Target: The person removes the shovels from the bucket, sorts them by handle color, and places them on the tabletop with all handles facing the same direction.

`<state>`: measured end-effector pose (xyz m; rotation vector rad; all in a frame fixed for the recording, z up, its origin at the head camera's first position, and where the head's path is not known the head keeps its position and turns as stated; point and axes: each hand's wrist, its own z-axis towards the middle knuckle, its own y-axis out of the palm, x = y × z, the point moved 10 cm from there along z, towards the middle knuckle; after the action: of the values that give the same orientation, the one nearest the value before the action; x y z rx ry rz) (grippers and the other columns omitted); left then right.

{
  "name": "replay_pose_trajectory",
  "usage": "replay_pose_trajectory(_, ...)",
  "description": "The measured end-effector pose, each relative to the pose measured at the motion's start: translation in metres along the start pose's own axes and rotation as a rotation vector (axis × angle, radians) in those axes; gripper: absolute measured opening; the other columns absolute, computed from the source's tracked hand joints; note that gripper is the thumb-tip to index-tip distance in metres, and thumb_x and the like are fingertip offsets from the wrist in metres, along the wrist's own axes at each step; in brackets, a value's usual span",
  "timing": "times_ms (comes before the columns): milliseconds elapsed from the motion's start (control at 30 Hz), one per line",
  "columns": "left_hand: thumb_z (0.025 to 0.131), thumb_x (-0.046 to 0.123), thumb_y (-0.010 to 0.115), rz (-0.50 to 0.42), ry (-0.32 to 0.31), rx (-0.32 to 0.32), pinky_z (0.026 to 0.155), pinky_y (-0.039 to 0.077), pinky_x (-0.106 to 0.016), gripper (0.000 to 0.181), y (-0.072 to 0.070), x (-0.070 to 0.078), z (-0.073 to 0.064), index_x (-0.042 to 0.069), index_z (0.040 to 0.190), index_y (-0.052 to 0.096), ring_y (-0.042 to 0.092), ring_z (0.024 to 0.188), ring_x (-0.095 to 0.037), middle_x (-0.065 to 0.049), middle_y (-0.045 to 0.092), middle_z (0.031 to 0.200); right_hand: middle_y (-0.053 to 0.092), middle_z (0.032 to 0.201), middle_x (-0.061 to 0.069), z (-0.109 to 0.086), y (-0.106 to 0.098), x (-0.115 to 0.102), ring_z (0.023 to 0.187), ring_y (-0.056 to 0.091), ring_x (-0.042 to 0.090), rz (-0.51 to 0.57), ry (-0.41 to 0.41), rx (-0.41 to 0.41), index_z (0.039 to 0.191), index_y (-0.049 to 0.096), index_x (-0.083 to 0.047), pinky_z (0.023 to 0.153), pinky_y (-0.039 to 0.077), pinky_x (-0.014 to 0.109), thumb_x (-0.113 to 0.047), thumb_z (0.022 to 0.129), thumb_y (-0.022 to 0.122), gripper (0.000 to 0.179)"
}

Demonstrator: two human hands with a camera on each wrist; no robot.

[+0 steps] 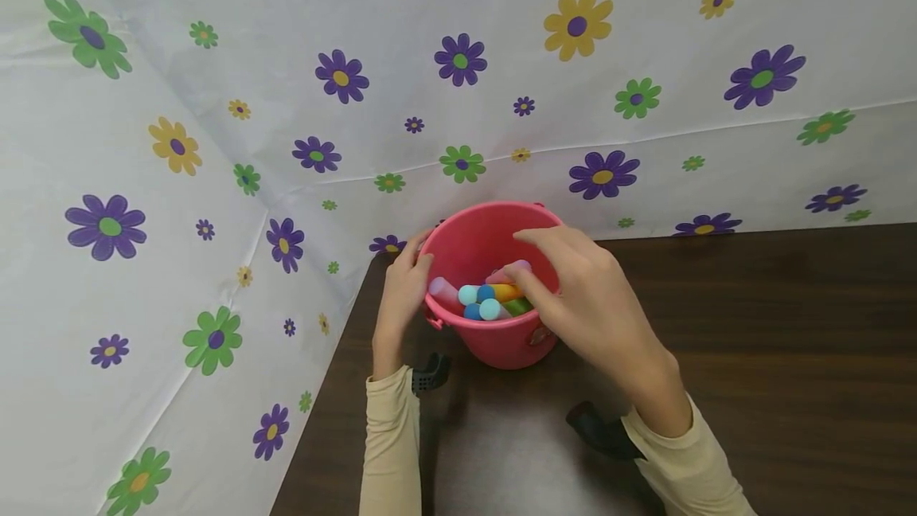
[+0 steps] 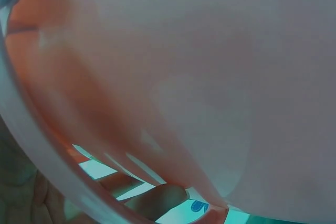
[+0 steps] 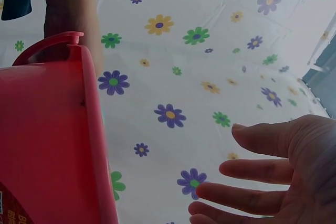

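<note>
A pink plastic bucket [image 1: 501, 341] stands on the dark wooden table. Thick coloured sticks [image 1: 490, 309] with round ends, like sidewalk chalk, lie inside it in pink, blue, orange and green. My left hand [image 1: 403, 293] holds the bucket's left side, thumb by the rim and fingers behind. In the left wrist view its fingers [image 2: 157, 202] show past the curved edge of the bucket [image 2: 210, 103]. Over the bucket's right rim hovers my right hand [image 1: 591, 301], thumb and fingers spread apart. The right wrist view shows that hand [image 3: 310, 171] holding nothing, beside the bucket's red wall [image 3: 47, 140].
A white sheet with printed flowers [image 1: 458, 110] hangs behind the table and along its left. The brown tabletop [image 1: 788, 357] stretches to the right. Dark wrist mounts [image 1: 605, 432] stick out from both cream sleeves [image 1: 390, 444].
</note>
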<state>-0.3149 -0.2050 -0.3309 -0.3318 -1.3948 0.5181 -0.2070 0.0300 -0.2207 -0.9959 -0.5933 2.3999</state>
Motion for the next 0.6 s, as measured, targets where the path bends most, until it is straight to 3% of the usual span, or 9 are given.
replay_pose_trajectory(600, 0.103, 0.020, 0.048, -0.001, 0.027, 0.017, 0.093, 0.057, -0.054, 0.047, -0.002, 0.002, 0.000, 0.015, 0.149, 0.056, 0.068, 0.110, -0.037, -0.019, 0.067, 0.131, 0.073, 0.114, 0.014, 0.005, 0.040, 0.010, 0.107, 0.068, 0.032, -0.001, 0.009, -0.139, 0.119, 0.072, 0.000, 0.082, 0.062, 0.049, -0.011, 0.084, 0.084, 0.039)
